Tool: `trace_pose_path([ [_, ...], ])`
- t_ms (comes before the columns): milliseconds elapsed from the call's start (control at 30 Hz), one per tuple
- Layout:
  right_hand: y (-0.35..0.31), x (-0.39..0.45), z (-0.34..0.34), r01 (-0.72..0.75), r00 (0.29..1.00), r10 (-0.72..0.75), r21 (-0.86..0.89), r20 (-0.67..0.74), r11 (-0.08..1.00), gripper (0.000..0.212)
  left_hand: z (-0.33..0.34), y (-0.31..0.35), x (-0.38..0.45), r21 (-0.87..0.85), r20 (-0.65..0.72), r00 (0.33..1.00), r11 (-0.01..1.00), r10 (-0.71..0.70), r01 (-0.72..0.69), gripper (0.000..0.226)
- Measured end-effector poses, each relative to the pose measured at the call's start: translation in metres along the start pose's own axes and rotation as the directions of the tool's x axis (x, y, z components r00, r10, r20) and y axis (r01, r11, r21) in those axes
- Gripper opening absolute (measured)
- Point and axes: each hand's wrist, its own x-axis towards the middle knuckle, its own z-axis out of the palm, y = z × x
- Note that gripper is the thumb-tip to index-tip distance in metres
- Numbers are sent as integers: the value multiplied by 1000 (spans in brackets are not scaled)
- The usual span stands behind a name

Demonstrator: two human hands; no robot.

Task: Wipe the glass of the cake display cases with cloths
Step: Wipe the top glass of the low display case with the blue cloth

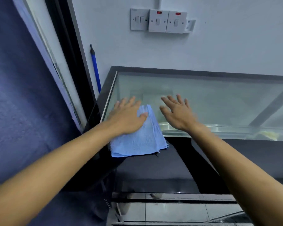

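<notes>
A light blue folded cloth lies on the near left corner of the display case's top glass, its lower part hanging over the front edge. My left hand presses flat on the cloth's upper left part, fingers spread. My right hand hovers or rests flat over the glass just right of the cloth, fingers apart, holding nothing. The glass top has a dark frame along its far and left sides.
A blue-handled pole leans in the corner behind the case. Three wall switches sit above on the white wall. A dark blue wall stands close at left. The case's dark front panel and lower glass are below.
</notes>
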Motion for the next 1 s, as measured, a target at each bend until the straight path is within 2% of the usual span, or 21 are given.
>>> trace_pose_path([
  [67,33,-2,3,-63,995,69,-87,74,994,61,31,16,-16,54,46,996,996,-74,71,75],
  [133,41,-4,10,-73,993,79,-80,87,994,62,44,23,-26,50,34,995,994,-97,95,75],
  [267,44,-3,11,-42,996,46,-55,75,998,58,46,39,-64,81,76,997,996,21,-27,75],
  [367,50,-2,15,-21,997,26,-71,74,997,60,41,24,-79,47,81,992,994,91,-96,78],
  [467,51,0,18,-7,998,12,-82,66,997,62,25,-25,-42,79,32,999,997,-8,6,74],
  [600,46,0,15,-8,998,14,-104,61,995,63,6,-80,49,99,-7,986,981,-169,168,72],
  [733,44,0,13,2,997,8,-126,74,992,63,-1,-58,107,75,-9,978,975,-210,210,73],
  [800,46,0,13,-2,997,12,-119,81,993,62,8,-23,98,84,24,994,991,-109,107,75],
  [900,49,-2,14,12,996,-1,-124,88,992,61,32,12,26,102,89,986,983,143,-152,72],
  [933,48,-1,14,15,996,-4,-123,91,992,61,35,11,1,91,80,980,978,183,-190,71],
  [1000,47,-1,12,14,993,1,-129,114,992,62,30,-11,-27,60,68,985,985,160,-164,71],
])
